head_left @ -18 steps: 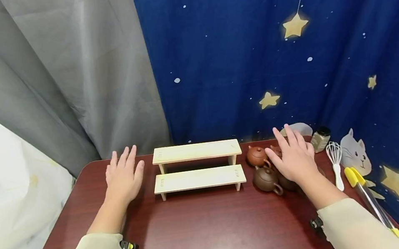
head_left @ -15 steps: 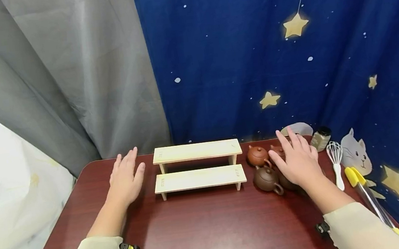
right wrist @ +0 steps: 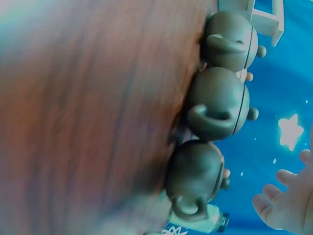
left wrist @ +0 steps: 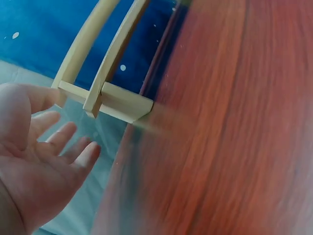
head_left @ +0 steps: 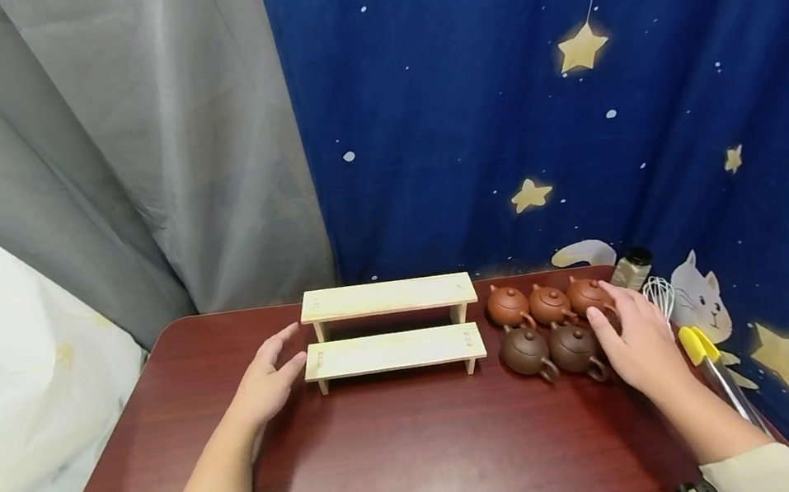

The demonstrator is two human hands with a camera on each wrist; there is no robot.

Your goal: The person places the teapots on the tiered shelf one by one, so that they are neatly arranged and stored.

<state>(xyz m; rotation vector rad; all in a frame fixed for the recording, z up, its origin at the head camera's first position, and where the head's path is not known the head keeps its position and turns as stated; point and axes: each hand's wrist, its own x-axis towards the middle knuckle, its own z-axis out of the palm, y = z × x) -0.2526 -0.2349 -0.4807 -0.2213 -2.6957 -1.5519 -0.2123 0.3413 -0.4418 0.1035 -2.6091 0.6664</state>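
A two-tier pale wooden stand sits at the table's back, its tiers like steps. My left hand is at its left end, fingertips close beside the upper and lower tiers; the left wrist view has this hand with fingers loosely spread, nothing in them. To the right of the stand, small teapots form two rows: reddish-brown ones behind, dark brown ones in front. My right hand is over the rightmost pots, hiding a dark teapot from the head view. Its fingers are relaxed.
Beyond the right hand are a dark-lidded jar, a whisk and yellow-tipped tongs along the table's right edge. A grey curtain and a blue starry curtain hang behind the dark red table.
My left hand has moved right and down, up to the stand's left end. My right hand has shifted right and down, uncovering teapots that were behind it. The pots and stand stay put.
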